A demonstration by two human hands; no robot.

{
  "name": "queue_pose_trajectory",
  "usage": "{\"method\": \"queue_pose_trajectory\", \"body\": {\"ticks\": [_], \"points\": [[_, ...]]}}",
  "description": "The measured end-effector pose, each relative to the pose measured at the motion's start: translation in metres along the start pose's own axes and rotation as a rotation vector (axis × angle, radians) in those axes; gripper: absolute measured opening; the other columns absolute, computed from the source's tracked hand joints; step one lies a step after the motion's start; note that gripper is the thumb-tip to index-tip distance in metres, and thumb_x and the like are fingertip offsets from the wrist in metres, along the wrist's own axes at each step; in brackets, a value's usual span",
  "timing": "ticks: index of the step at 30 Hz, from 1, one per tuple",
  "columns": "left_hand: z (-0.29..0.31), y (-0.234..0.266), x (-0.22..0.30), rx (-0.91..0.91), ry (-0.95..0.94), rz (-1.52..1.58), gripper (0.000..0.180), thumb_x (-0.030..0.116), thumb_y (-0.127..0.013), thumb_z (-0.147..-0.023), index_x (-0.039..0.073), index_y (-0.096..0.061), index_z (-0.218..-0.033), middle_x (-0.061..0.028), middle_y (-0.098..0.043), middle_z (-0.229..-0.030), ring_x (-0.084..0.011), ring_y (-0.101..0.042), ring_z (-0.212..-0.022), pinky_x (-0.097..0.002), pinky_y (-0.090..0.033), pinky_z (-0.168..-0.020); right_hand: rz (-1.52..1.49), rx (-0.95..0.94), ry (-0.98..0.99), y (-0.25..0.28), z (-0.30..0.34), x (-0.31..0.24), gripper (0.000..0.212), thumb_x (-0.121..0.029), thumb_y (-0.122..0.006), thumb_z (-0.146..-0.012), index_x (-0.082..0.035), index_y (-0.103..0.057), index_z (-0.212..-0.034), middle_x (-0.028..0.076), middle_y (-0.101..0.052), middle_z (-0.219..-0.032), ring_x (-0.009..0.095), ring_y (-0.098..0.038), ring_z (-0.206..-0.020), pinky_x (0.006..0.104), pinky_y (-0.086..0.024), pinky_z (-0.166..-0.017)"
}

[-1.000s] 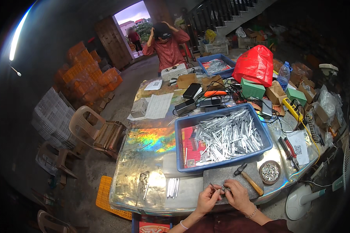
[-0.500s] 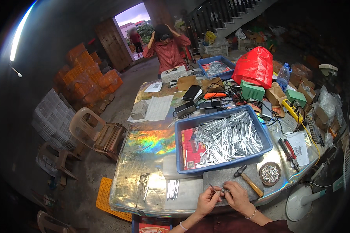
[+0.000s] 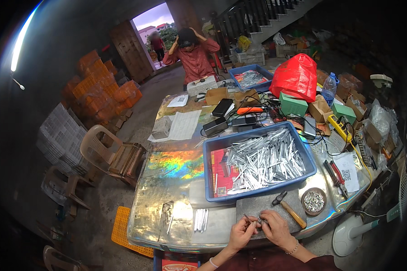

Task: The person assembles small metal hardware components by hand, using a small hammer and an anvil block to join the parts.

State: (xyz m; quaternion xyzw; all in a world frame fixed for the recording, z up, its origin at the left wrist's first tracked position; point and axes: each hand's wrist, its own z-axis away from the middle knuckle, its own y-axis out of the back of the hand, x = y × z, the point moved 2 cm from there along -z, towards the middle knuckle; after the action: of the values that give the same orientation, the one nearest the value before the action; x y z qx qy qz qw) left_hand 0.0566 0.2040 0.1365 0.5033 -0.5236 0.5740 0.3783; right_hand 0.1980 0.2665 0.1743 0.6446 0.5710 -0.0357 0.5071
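Observation:
My left hand (image 3: 241, 235) and my right hand (image 3: 276, 230) meet above the front edge of a grey stone slab (image 3: 253, 206). Both are closed in a pinch on a small, thin metal piece (image 3: 247, 218), mostly hidden by the fingers. A hammer (image 3: 292, 212) with a wooden handle lies on the slab beside my right hand. To its right stands a round bowl (image 3: 314, 202) of small metal bits. Left of the slab, several silvery metal strips (image 3: 201, 220) lie side by side. Beyond the slab, a blue tray (image 3: 261, 191) holds a heap of similar strips.
Red-handled pliers (image 3: 337, 179) lie at the right beside a printed sheet. Farther back are a red bag (image 3: 295, 77), a water bottle (image 3: 330, 88), green boxes and cables. Another person (image 3: 192, 61) sits across the table, hands raised to the head. A chair (image 3: 111, 151) stands at left.
My hands keep nearly the same place and pinch. The person across the table has tilted the head slightly, hands still raised to it.

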Motion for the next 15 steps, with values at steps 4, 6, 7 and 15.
{"method": "queue_pose_trajectory", "body": {"ticks": [4, 6, 7, 15], "points": [[0.0022, -0.0011, -0.0008, 0.005, -0.004, 0.004, 0.016, 0.009, -0.052, -0.094, 0.000, -0.054, -0.108, -0.0075, -0.065, -0.088, -0.0073, -0.058, -0.068, -0.0193, -0.048, -0.061, 0.000, -0.004, 0.001, 0.0006, 0.0011, -0.0015, 0.021, -0.006, -0.060, -0.077, -0.003, -0.059, -0.097, 0.012, -0.061, -0.103, 0.031, -0.061, -0.091, 0.0384, -0.051, -0.074], [0.0028, -0.0035, 0.0020, 0.022, 0.015, 0.044, 0.015, 0.007, -0.052, -0.094, -0.001, -0.056, -0.106, -0.0055, -0.064, -0.087, -0.0053, -0.056, -0.067, -0.0194, -0.048, -0.059, -0.002, -0.002, -0.004, 0.0011, 0.0023, -0.0012, 0.021, -0.006, -0.060, -0.077, -0.003, -0.059, -0.097, 0.013, -0.061, -0.103, 0.031, -0.061, -0.091, 0.0383, -0.051, -0.074], [0.0016, -0.0033, 0.0015, 0.021, 0.013, 0.044, 0.015, 0.007, -0.052, -0.094, -0.001, -0.056, -0.106, -0.0055, -0.064, -0.087, -0.0053, -0.056, -0.067, -0.0194, -0.048, -0.059, -0.004, -0.003, -0.013, 0.0011, 0.0022, -0.0008, 0.021, -0.006, -0.060, -0.077, -0.003, -0.059, -0.097, 0.013, -0.061, -0.103, 0.031, -0.060, -0.092, 0.0383, -0.051, -0.075], [0.0053, -0.0008, -0.0016, 0.007, 0.012, 0.019, 0.016, 0.008, -0.052, -0.094, 0.000, -0.055, -0.108, -0.0072, -0.065, -0.089, -0.0072, -0.058, -0.068, -0.0189, -0.047, -0.059, -0.010, -0.010, -0.027, -0.0007, 0.0039, -0.0026, 0.021, -0.005, -0.061, -0.077, -0.003, -0.059, -0.098, 0.012, -0.061, -0.103, 0.031, -0.060, -0.092, 0.0382, -0.051, -0.075]]}}
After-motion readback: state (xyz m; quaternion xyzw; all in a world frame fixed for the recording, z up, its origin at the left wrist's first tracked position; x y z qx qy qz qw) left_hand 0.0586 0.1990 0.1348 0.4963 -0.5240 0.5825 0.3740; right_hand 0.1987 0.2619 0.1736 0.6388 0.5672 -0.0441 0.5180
